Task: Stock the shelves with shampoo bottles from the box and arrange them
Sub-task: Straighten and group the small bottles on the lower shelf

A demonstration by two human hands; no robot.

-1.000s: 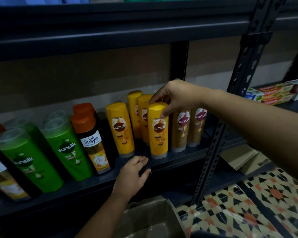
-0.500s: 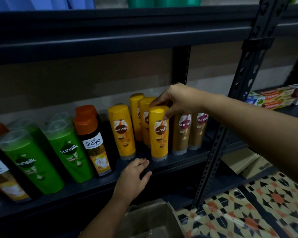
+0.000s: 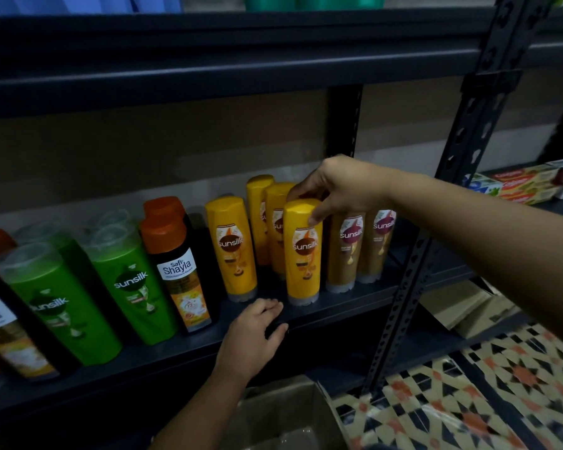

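Shampoo stock on a dark metal shelf (image 3: pixel 338 306): a yellow plastic Sunsilk bottle (image 3: pixel 303 251) stands upright at the front edge, gripped at its top by the right hand (image 3: pixel 333 190), thumb on the right side of the cap end and fingers curled over the top. Just behind it stand two more yellow bottles (image 3: pixel 267 216), and a fourth yellow Sunsilk bottle (image 3: pixel 231 248) stands apart to the left. Two golden-brown Sunsilk bottles (image 3: pixel 361 251) stand side by side just to the right, partly under the wrist. The left hand (image 3: pixel 254 332) rests on the shelf's front lip, fingers loosely bent, holding nothing. Farther left are a black bottle with an orange cap marked Safi Shayla (image 3: pixel 179 271) and green Sunsilk bottles with clear caps (image 3: pixel 124 280). An open brown cardboard box (image 3: pixel 283 417) sits below the shelf, beside a patterned tile floor (image 3: pixel 485 394). Toothpaste cartons (image 3: pixel 527 186) lie on the neighbouring shelf at right.
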